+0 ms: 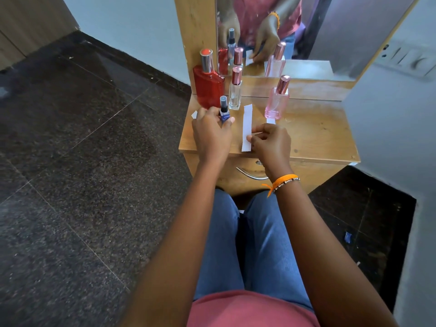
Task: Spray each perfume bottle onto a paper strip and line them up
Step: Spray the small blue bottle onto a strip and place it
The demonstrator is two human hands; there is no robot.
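Observation:
My left hand [211, 132] grips a small dark blue spray bottle [224, 110] upright, its uncapped nozzle above my fingers. My right hand [271, 143] pinches the near end of a white paper strip [247, 123] that lies lengthwise on the wooden dresser top [313, 133]. Behind stand a large red bottle [208, 87], a slim clear bottle [235, 93] with a rose-gold cap, and a pink bottle [277, 100]. A second strip's end [270, 121] shows in front of the pink bottle, and a scrap of paper [194, 114] peeks out left of my left hand.
A mirror [330, 31] at the back of the dresser reflects the bottles and hands. A drawer with a metal handle [252, 174] sits below the top. My knees in blue jeans are in front of it. Dark stone floor lies to the left, a wall to the right.

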